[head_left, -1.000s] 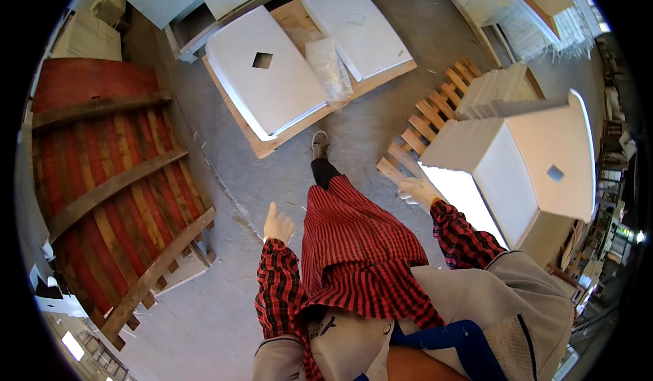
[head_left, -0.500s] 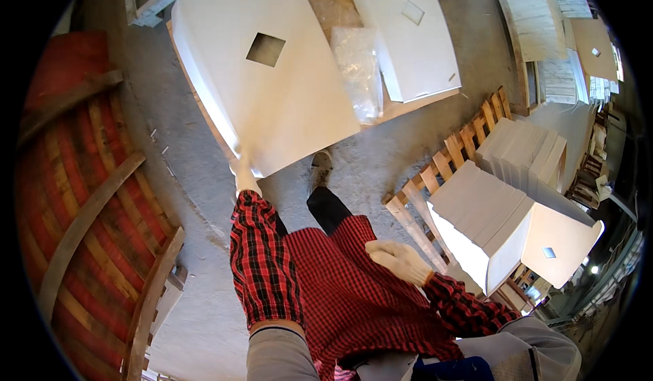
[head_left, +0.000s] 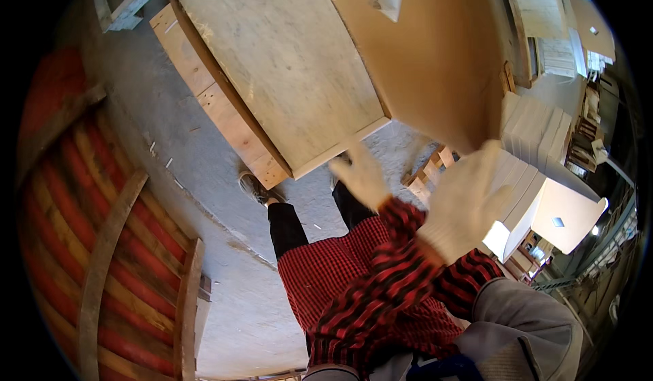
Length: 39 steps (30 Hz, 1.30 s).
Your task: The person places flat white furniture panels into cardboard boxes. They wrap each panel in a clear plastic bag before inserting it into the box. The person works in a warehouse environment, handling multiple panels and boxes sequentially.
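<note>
A large board (head_left: 435, 47) stands tilted up on the right, its brown face toward me, with a diamond-shaped cut-out. Beside it lies a shallow tray-like box (head_left: 286, 68) with a beige-grey bottom and low rims. My forearms cross, the left one over the right. Smeared a little by motion, my gloved left hand (head_left: 462, 204) has its fingers spread just below the board's lower corner; whether it touches the board is unclear. Farther left, my gloved right hand (head_left: 360, 177) is open by the box's near rim, holding nothing.
Under the box, a wooden base (head_left: 218, 109) juts out at the left. A red-and-wood slatted structure (head_left: 115, 245) fills the left side. Stacked panels (head_left: 537, 122) and a pallet's slats (head_left: 432, 173) are at the right. My shoes are close to the box.
The white board has swung up toward the right, showing its brown side and uncovering the box. My left hand has crossed right; my right hand has moved up and left to the box's rim.
</note>
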Tool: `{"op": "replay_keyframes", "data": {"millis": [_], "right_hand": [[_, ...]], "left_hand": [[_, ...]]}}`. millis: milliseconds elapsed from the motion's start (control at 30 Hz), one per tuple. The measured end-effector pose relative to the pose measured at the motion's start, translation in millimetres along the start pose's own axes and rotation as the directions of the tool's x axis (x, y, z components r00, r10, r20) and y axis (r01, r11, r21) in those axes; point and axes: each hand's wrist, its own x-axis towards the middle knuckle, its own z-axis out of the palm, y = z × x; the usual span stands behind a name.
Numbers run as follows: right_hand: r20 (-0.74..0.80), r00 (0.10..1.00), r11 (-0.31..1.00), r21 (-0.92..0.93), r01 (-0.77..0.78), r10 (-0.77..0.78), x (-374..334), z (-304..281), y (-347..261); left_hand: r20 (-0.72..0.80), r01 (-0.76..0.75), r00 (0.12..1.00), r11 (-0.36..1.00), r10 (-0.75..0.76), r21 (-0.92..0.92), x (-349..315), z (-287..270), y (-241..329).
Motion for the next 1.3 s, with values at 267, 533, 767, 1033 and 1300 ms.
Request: {"op": "replay_keyframes", "data": {"millis": [267, 533, 767, 1033, 1300], "right_hand": [[-0.327, 0.936, 0.954, -0.214, -0.21, 0.133, 178.0, -28.7, 24.5], [-0.62, 0.775, 0.947, -0.16, -0.28, 0.124, 209.3, 16.1, 36.8], [0.009, 0.82, 0.641, -0.619, 0.454, -0.572, 204.3, 10.6, 84.5], [-0.125, 0.886, 0.859, -0.334, 0.387, -0.447, 191.9, -30.9, 64.7], [-0.299, 0.91, 0.901, -0.407, 0.152, -0.288, 179.7, 23.2, 39.3]], "left_hand": [[-0.121, 0.249, 0.965, 0.958, -0.233, 0.142, 9.0, -112.2, -68.2], [-0.437, 0.573, 0.82, 0.531, -0.37, 0.625, -69.0, -193.8, -211.9], [-0.157, 0.227, 0.951, 0.259, -0.266, 0.939, -3.0, -170.2, -234.3], [-0.042, 0.064, 0.97, 0.086, -0.239, 0.994, 41.1, -217.2, -284.6], [-0.375, 0.334, 0.907, 0.215, 0.19, 0.918, 138.8, -342.9, -281.9]]}}
